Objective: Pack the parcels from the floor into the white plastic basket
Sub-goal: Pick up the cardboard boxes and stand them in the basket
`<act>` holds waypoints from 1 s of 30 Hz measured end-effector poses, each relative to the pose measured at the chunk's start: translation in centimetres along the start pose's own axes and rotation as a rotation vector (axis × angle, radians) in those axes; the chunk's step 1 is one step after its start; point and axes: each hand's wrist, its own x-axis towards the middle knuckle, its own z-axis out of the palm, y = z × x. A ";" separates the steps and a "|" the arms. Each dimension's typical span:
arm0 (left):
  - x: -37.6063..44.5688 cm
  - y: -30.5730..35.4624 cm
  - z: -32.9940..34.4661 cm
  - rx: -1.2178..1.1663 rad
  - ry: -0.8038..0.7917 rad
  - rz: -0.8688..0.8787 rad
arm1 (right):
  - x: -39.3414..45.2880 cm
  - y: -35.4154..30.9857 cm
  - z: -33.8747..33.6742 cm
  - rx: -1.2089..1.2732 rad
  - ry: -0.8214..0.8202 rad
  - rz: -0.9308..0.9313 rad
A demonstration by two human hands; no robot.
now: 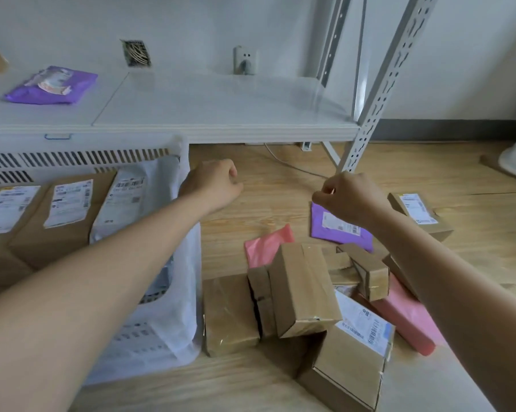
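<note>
Wooden floor: left hand [213, 185] curled empty beside the white plastic basket [173, 322], right hand [347, 200] seemingly pinching the purple mailer bag [340, 230], likely light, soft, slippery, behind a heap of stiff cardboard parcels [304, 289]

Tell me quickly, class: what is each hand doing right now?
Left hand: fingers curled, holding nothing, beside the white plastic basket.
Right hand: fingers curled above the purple parcel; whether it pinches anything cannot be told.
</note>
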 end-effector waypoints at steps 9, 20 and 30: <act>-3.0 2.3 9.7 0.071 -0.290 0.005 | -2.5 7.5 6.1 0.227 -0.221 0.147; -7.0 1.6 15.9 -0.283 -0.664 -0.143 | -5.8 9.5 11.8 0.874 -0.514 0.459; -7.3 4.1 13.1 -0.524 -0.615 -0.209 | -6.8 8.4 9.5 1.067 -0.452 0.430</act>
